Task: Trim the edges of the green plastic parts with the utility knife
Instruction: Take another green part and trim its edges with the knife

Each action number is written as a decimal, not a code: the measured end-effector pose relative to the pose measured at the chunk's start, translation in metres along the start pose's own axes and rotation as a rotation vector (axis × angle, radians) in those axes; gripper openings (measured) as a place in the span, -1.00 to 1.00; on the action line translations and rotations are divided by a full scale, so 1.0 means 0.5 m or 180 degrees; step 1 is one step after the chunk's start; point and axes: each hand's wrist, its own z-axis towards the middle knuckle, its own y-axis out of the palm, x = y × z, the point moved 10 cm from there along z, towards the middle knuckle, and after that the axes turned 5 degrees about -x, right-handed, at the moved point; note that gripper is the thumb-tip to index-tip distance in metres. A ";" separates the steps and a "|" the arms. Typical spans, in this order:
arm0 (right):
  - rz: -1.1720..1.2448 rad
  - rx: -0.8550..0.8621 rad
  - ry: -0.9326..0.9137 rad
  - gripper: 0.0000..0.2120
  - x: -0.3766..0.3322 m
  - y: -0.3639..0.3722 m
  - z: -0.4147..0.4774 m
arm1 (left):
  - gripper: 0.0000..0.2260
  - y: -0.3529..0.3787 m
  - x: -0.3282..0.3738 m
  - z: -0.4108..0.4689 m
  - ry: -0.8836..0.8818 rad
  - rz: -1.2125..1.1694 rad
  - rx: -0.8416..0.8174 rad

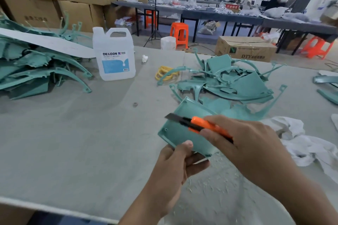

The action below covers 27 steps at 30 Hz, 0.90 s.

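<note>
My left hand (178, 162) grips the near edge of a flat green plastic part (180, 131), thumb on top, and holds it tilted above the table. My right hand (243, 142) holds an orange utility knife (204, 126) with its dark blade out, pointing left over the part's upper face. Behind them lies a heap of green plastic parts (232, 82) on the table's right half. A second, larger pile of green parts (36, 64) fills the far left.
A white plastic jug (114, 55) stands mid-table, with yellow rubber bands (165, 73) to its right. White rags (301, 142) lie by my right hand. Plastic shavings (215, 188) litter the grey table (73, 142). Cardboard boxes, orange stools and people at far benches are behind.
</note>
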 end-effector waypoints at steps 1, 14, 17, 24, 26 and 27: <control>-0.0086 -0.0108 -0.0075 -0.57 -0.017 0.001 -0.001 | -0.80 0.001 -0.001 0.000 -0.0002 0.0047 0.0011; -0.0145 -0.0284 -0.0240 -0.53 -0.041 0.002 0.010 | -0.77 0.006 -0.001 -0.007 0.0141 0.0203 -0.0033; -0.0111 0.0030 -0.0128 -0.57 0.004 -0.017 0.034 | -0.77 0.007 -0.010 -0.010 0.0143 0.0136 -0.0091; -0.1135 -0.0062 0.0601 -0.63 0.153 -0.015 0.148 | -0.67 0.005 0.008 -0.011 0.0336 0.0193 -0.0112; -0.0897 0.0017 0.0639 -0.64 0.171 -0.017 0.151 | -0.71 0.004 0.014 -0.008 0.0305 0.0027 -0.0080; -0.0613 0.0175 0.0601 -0.63 0.169 -0.024 0.148 | -0.75 0.002 0.019 -0.004 0.0303 -0.0041 -0.0054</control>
